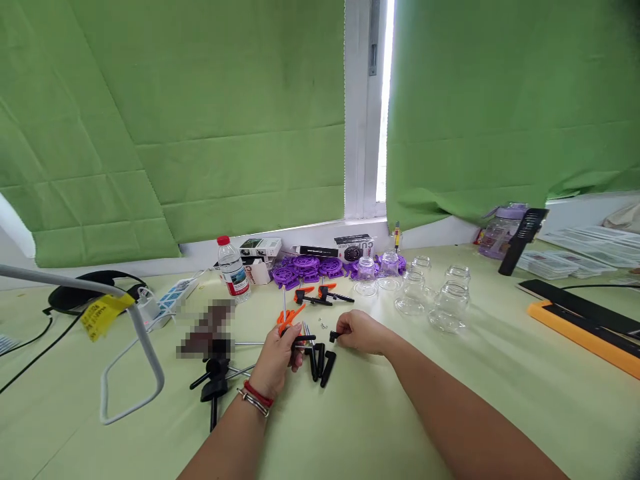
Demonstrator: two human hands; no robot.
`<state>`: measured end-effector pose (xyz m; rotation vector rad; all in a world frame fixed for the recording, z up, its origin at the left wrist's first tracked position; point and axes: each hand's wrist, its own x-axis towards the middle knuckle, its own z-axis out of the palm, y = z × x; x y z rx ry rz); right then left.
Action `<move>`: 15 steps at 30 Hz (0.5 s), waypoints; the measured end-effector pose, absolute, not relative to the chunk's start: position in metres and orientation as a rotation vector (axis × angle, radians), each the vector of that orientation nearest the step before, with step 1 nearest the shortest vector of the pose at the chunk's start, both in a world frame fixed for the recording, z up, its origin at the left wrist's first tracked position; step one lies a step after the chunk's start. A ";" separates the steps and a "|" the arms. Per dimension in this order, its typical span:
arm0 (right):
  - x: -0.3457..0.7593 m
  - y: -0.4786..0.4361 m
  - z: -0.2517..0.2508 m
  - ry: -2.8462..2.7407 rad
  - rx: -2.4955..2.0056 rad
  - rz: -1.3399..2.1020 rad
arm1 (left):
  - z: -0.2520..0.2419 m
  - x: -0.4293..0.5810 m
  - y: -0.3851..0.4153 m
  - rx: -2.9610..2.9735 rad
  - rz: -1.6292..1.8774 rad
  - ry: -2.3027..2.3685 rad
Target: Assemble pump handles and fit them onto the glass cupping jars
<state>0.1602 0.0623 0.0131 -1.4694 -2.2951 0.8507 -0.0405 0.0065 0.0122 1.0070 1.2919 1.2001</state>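
Observation:
My left hand (278, 355) is closed around a slim black handle (304, 338); an orange plastic part (289, 318) shows just above the fingers, and I cannot tell if the two are joined. My right hand (361, 331) pinches a black plastic handle (333, 337), most of it hidden by the fingers. Between and below the hands lie several loose black handles (327, 369). Tiny shiny metal pieces (323, 325) rest on the table beyond them. Farther back are two orange parts (327, 291) with black handles attached.
Purple plastic parts (305, 265) are heaped by the wall, next to a water bottle (233, 270). Several clear glass jars (450, 308) stand at right. Black pieces with metal rods (215, 385) lie left of my left hand. An orange-and-black paper trimmer (585, 333) sits far right.

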 end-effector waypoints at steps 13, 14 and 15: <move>0.148 0.045 0.019 -2.319 -1.092 0.857 | 0.013 -0.039 0.002 1.093 1.146 1.243; 0.148 0.045 0.020 -2.318 -1.101 0.837 | 0.014 -0.039 0.002 1.084 1.150 1.242; 0.148 0.045 0.021 -2.321 -1.106 0.827 | 0.014 -0.039 0.002 1.076 1.152 1.242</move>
